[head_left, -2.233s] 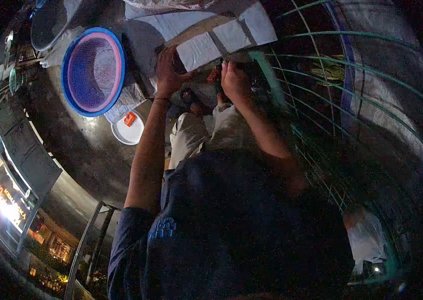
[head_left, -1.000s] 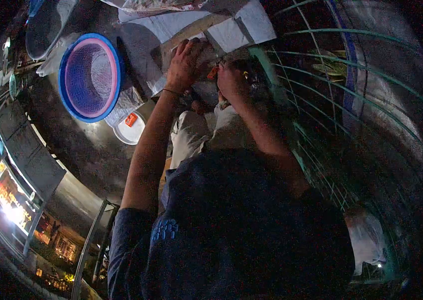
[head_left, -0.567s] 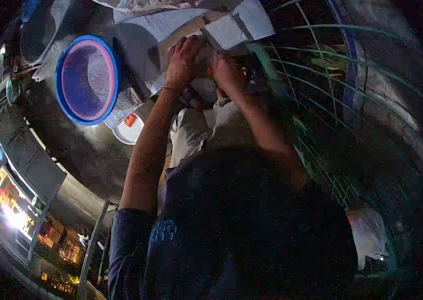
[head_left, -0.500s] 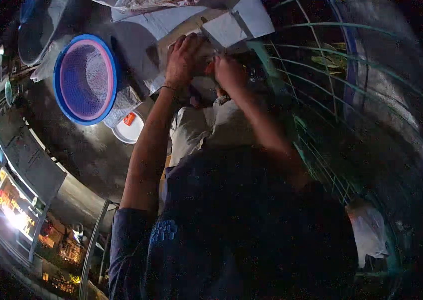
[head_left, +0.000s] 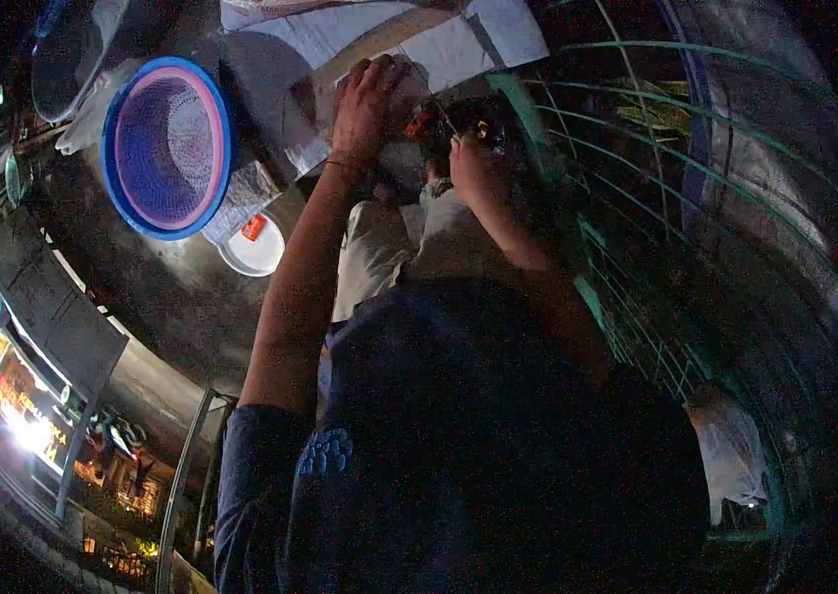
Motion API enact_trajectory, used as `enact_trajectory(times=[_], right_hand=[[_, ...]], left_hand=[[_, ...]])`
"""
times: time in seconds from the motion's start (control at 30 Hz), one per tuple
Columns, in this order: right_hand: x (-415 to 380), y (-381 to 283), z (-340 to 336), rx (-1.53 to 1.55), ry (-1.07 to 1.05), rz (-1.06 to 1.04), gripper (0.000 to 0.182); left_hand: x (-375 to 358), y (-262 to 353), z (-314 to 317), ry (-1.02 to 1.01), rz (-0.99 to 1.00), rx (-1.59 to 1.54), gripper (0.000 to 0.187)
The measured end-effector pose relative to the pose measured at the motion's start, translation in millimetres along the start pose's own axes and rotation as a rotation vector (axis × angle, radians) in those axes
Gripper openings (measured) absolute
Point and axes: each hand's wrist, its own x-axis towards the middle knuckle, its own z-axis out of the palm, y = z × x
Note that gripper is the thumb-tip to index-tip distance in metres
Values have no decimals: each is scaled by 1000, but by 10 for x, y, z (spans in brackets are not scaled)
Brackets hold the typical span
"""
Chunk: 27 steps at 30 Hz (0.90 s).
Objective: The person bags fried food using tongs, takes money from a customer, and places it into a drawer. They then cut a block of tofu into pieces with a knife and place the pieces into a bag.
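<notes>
My left hand [head_left: 364, 114] lies palm down with its fingers stretched out over the near edge of a brown and white cardboard sheet [head_left: 439, 54]. To its right, my right hand [head_left: 478, 173] is closed around something thin. A narrow, straight piece sticks out of that fist toward the cardboard; its kind is too dark to make out. Between the hands lies a small orange-red thing [head_left: 420, 123]. Just beyond my right hand is a dark, shiny heap [head_left: 493, 124], perhaps plastic. The surface under my left palm is mostly hidden.
At left stands a blue basin [head_left: 112, 188] with a pink-rimmed basket [head_left: 213, 129] inside. Beside it is a white round tub [head_left: 265, 259] holding an orange packet [head_left: 253, 228]. Green wire bars [head_left: 627, 178] run along my right. A white bag [head_left: 731, 450] hangs there.
My right hand has moved to the right and slightly toward me, away from my left hand. The thin piece in it shows more clearly. My left hand stays nearly in place.
</notes>
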Motion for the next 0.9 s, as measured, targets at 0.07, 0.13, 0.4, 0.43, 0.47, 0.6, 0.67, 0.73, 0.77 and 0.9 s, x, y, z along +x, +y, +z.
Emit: enact_trajectory(times=[0.07,0.13,0.4,0.43,0.47,0.6,0.67,0.73,0.77,0.9], right_hand=[[-5,88,63,-49,-147,10,32],[-13,119,61,-23,-32,-57,32],[193,-57,-314,187,49,-144,32],[230,-56,-328,142,1,-144,31],[275,-61,-350,95,-47,-144,30],[446,-43,-246,150,-182,-73,26],[491,-53,-158,185,-98,-191,26],[490,-99,-276,110,-89,-253,26],[539,-172,-399,35,-79,-314,26],[829,-189,-328,-81,-375,-173,27]], left_hand=[[34,11,-44,-10,35,-2,60],[-15,68,-101,1,3,19,66],[-102,-83,-18,116,-99,-18,92],[-86,-109,-30,82,-116,-11,93],[-86,-163,7,48,-133,-4,93],[-77,-205,83,135,-146,-32,92],[-61,-131,-13,109,-227,-78,93],[-20,-151,-54,91,-235,-123,91],[-17,-183,-48,72,-243,-168,90],[-133,-257,-57,57,-152,-435,85]])
